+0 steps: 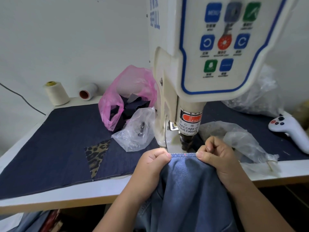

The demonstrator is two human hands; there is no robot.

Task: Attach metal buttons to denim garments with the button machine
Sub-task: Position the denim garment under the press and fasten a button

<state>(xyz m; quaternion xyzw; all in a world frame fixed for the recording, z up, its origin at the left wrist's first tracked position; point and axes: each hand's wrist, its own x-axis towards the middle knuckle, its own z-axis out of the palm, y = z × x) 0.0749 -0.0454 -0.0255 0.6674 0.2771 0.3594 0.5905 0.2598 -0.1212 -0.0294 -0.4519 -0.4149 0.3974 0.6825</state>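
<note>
Two hands, left hand (153, 162) and right hand (215, 154), pinch the denim hem (184, 154) taut at the counter (275, 171) front edge, likely aligning it under the button machine (189, 129).

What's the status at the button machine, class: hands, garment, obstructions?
Both hands pinching denim garment edge. Red dot on hem, below press head. Nothing in the way.
</note>
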